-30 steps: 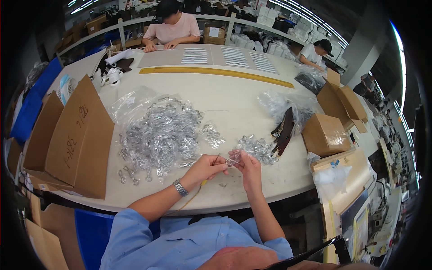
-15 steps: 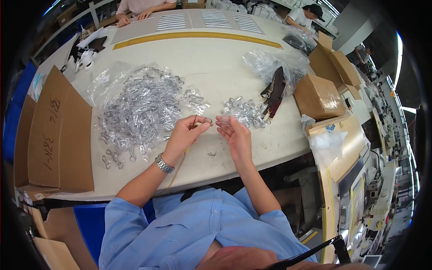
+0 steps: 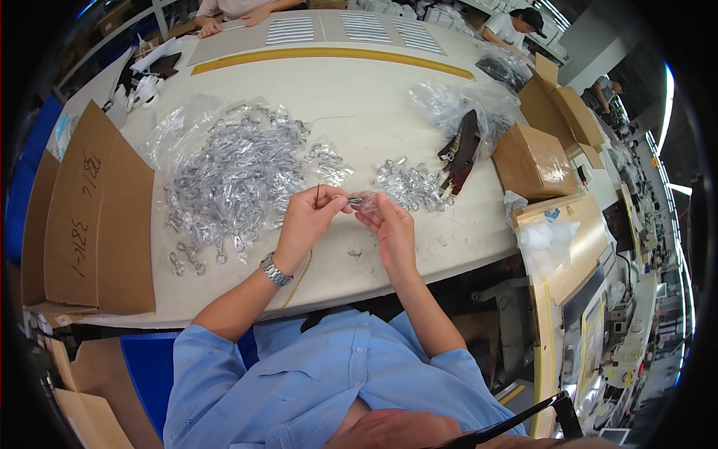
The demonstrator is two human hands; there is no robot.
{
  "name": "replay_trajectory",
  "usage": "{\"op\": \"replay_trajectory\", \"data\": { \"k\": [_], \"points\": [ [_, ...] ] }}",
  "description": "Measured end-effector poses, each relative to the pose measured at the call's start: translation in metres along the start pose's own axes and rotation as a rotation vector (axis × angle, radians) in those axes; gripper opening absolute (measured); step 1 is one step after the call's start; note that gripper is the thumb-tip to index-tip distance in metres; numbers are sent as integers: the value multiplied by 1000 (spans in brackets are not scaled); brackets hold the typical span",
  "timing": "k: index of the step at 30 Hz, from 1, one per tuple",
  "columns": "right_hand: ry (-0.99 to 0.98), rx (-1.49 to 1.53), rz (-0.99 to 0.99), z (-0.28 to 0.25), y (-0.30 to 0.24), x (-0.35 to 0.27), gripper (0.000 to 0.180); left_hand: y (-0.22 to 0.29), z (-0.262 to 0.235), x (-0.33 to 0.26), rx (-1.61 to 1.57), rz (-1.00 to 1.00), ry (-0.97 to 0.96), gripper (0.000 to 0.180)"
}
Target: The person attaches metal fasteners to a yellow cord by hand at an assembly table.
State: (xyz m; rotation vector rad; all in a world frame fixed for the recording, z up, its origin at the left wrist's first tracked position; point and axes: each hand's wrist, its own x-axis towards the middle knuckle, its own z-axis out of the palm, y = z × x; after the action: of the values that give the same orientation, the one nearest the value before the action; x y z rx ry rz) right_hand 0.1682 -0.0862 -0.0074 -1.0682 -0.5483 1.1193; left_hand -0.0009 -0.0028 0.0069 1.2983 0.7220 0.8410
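Note:
My left hand [image 3: 307,218] and my right hand [image 3: 387,226] meet over the near edge of the pale table [image 3: 359,97]. Between their fingertips they pinch one small metal clasp in a clear plastic sleeve [image 3: 357,200]. A thin dark thread sticks up from my left fingers. To the left lies a big heap of bagged metal clasps [image 3: 235,172] on clear plastic. Just beyond my right hand sits a smaller pile of clasps [image 3: 410,184]. A metal watch is on my left wrist.
Open cardboard boxes [image 3: 90,217] stand at the left edge, a closed brown box [image 3: 529,161] and crumpled clear bags [image 3: 464,101] at the right, with dark straps [image 3: 462,150] beside them. A yellow ruler strip [image 3: 329,56] runs across the far side. Other people work at the far side of the table.
The view has dipped and drawn closer to the table. Both hands stay together on the small clasp, shifted slightly nearer the table's front edge.

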Motion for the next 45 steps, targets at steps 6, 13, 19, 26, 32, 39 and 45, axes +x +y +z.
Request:
{"op": "replay_trajectory", "data": {
  "k": [6, 13, 19, 26, 32, 39, 45],
  "points": [
    [-41, 73, -11, 6, -6, -2, 44, 2, 6, -5, 73, 41, -37, 13],
    [-35, 105, -17, 1, -8, -1, 43, 10, 6, -7, 139, -1, -24, 14],
    [-45, 116, 3, 7, -9, -2, 43, 14, 7, -7, 119, -25, -39, 21],
    [-44, 108, 26, 1, -9, 5, 45, 9, 5, -6, 117, -51, -27, 30],
    [-29, 135, 48, 0, -10, 7, 45, 8, 5, -5, 105, 0, -17, 31],
    [-72, 212, 87, -5, -8, 10, 40, 4, 2, -3, 117, -22, -6, 30],
    [-99, 150, 78, 2, 1, 2, 39, 6, 9, -5, 107, -14, -7, 32]
  ]
}}
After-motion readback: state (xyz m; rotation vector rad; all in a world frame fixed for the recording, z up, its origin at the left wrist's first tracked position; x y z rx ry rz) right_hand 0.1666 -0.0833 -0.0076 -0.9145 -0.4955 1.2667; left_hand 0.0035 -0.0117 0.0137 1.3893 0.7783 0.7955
